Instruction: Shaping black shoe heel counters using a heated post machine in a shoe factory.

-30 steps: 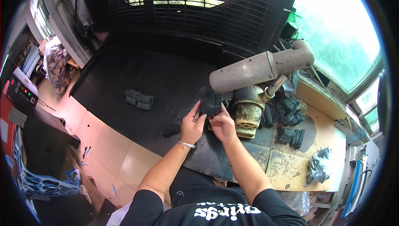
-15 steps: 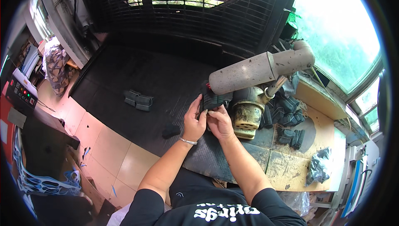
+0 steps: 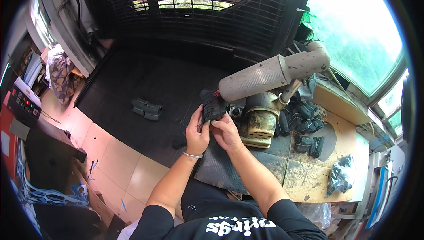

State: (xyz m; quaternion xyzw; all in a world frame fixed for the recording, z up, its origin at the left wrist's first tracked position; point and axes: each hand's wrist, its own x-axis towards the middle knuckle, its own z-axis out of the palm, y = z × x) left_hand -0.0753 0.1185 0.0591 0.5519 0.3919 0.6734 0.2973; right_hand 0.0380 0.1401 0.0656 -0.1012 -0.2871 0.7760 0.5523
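Both my hands grip a fanned stack of thin black pieces (image 3: 214, 110) in front of my body. My left hand (image 3: 197, 130) is closed around its left side, with the thumb at the near edge. At its near right corner, my right hand (image 3: 226, 133) pinches it, thumb close to the left thumb. The far end of the stack lies right by the red-glowing mouth of a grey metal tube (image 3: 254, 79). What the individual pieces are cannot be made out. Some of my fingers are hidden behind the stack.
A stained cylindrical metal base (image 3: 261, 123) stands below the tube. Tied black bundles (image 3: 311, 123) crowd to its right, and another bundle (image 3: 147, 109) lies left on the black tabletop (image 3: 123, 76). A dark plastic bag (image 3: 340, 176) sits at the right. Behind is a dark grille (image 3: 207, 24).
My hands have shifted slightly left and nearer with the stack. It now fans out more openly, its far end just left of the tube's mouth.
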